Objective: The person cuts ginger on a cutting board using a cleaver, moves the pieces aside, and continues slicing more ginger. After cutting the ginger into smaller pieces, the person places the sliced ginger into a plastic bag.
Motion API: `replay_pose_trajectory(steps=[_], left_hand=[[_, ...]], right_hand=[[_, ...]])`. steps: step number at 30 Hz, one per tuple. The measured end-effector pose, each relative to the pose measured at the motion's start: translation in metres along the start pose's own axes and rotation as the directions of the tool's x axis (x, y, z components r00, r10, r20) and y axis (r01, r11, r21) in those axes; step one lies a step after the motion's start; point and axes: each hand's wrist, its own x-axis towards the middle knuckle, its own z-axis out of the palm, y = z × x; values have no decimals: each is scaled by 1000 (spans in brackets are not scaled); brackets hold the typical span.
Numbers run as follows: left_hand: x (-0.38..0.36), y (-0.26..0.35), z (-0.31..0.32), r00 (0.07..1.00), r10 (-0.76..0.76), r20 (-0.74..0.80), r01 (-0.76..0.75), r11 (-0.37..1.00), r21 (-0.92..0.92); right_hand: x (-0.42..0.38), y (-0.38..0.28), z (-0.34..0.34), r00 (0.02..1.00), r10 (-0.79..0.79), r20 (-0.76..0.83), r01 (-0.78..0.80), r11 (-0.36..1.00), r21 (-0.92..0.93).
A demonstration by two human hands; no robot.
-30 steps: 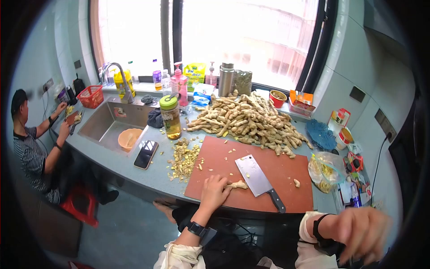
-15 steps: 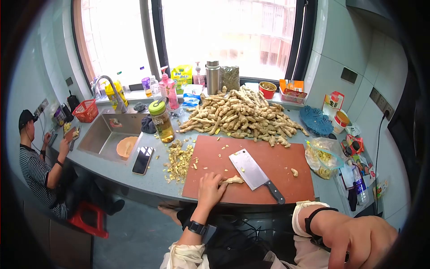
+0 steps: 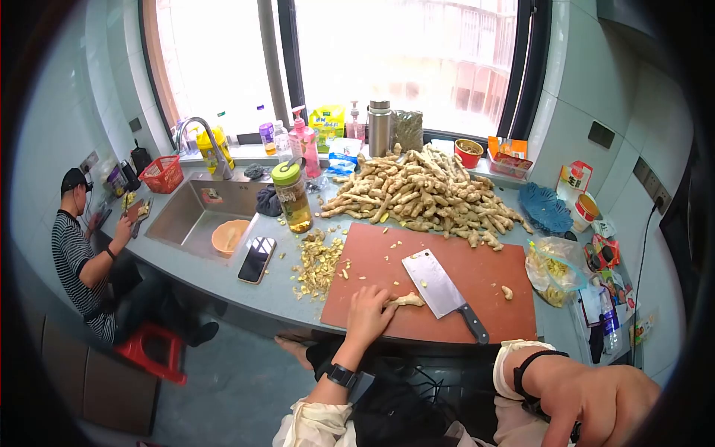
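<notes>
My left hand (image 3: 368, 313) rests on the brown cutting board (image 3: 372, 257), its fingers closed on the end of a piece of ginger (image 3: 408, 299). Right of that piece, a cleaver (image 3: 436, 287) lies flat, blade toward the back and black handle toward the front edge. My right hand (image 3: 607, 398) is raised close to the camera at the lower right, off the board. Its fingers are curled down; what they may hold is hidden. A smaller ginger knob (image 3: 507, 293) lies on the board's right side.
A big heap of ginger (image 3: 424, 194) stands behind the board. Ginger slices (image 3: 319, 261) lie left of it, beside a phone (image 3: 257, 259) and a lidded bottle (image 3: 293, 201). A bag of slices (image 3: 553, 268) sits right. Another person (image 3: 89, 261) sits left, past the sink (image 3: 179, 223).
The whole scene has shifted right in view as the camera turned slightly left. My left hand stays on the ginger piece, the cleaver still lies there, and my right hand remains raised.
</notes>
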Motion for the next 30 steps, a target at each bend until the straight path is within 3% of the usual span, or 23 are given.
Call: replay_pose_trajectory(steps=[3,4,5,6,7,9,12,15,19,22,24,25,27,29,30], left_hand=[[0,-2,2,1000,2,1,-2,1000,-7],[0,-3,2,1000,1,12,-1,1000,-10],[0,-3,1,1000,-2,3,2,1000,2],[0,-2,0,1000,-11,19,12,1000,-6],[0,-2,0,999,-19,37,20,1000,-16],[1,-2,0,999,-25,40,25,1000,-8],[-2,-2,1,999,-25,31,26,1000,-15],[1,-3,1,1000,-21,17,21,1000,-14],[0,-6,2,1000,0,14,0,1000,-21],[-1,-4,3,1000,2,10,-2,1000,-24],[-1,-7,6,1000,0,19,0,1000,-1],[-1,-7,8,1000,9,1,-9,1000,-4],[-2,-8,9,1000,13,-14,-13,1000,-19],[-3,-7,10,1000,4,-24,-5,999,-36],[-4,-8,11,1000,-6,-30,5,998,-60]], right_hand=[[6,-11,-7,869,486,92,-490,822,289],[0,-5,-4,875,476,93,-480,824,300],[-10,4,1,978,208,14,-207,958,200],[-16,11,4,996,-84,-34,87,993,77],[-14,12,3,995,-93,-33,95,992,83],[-6,14,-2,987,161,-22,-154,971,184],[6,13,-7,851,524,39,-507,799,324],[10,6,-5,787,617,-14,-567,732,378],[5,20,-8,845,535,8,-500,783,370],[-2,12,-11,861,496,116,-498,774,390],[-4,-9,7,746,627,-224,-526,762,379],[-11,-21,14,643,664,-381,-540,746,390],[-39,-57,5,510,709,-487,-763,635,125],[-99,-60,12,485,401,-778,-777,605,-172],[-126,-85,1,384,481,-788,-890,419,-178]])
